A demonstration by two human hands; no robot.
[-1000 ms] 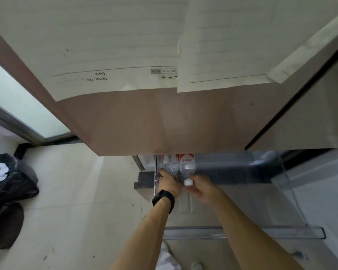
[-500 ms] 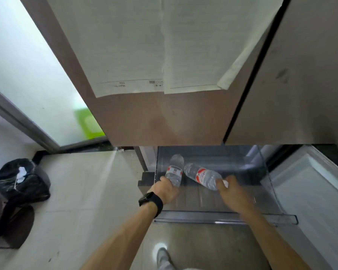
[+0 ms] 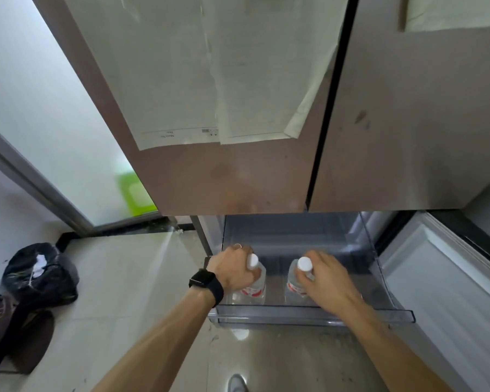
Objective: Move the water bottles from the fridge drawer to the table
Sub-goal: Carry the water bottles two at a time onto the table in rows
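Two clear water bottles with white caps and red labels stand upright over the pulled-out clear fridge drawer [image 3: 309, 314]. My left hand [image 3: 234, 268], with a black watch on its wrist, grips the neck of the left bottle [image 3: 255, 287]. The right bottle [image 3: 296, 284] is held near its cap by my right hand [image 3: 327, 275]. Each bottle's lower half shows through the drawer's clear front wall. The table is out of view.
The closed brown fridge doors [image 3: 238, 179] with taped papers hang above the drawer. An open white freezer compartment [image 3: 436, 278] lies to the right. A black bag [image 3: 40, 274] sits on the tiled floor at left, beside a frosted glass door [image 3: 54, 123].
Both bottles lay tilted in the drawer a moment ago; now they are upright, one in each hand. The view has pulled back from the fridge.
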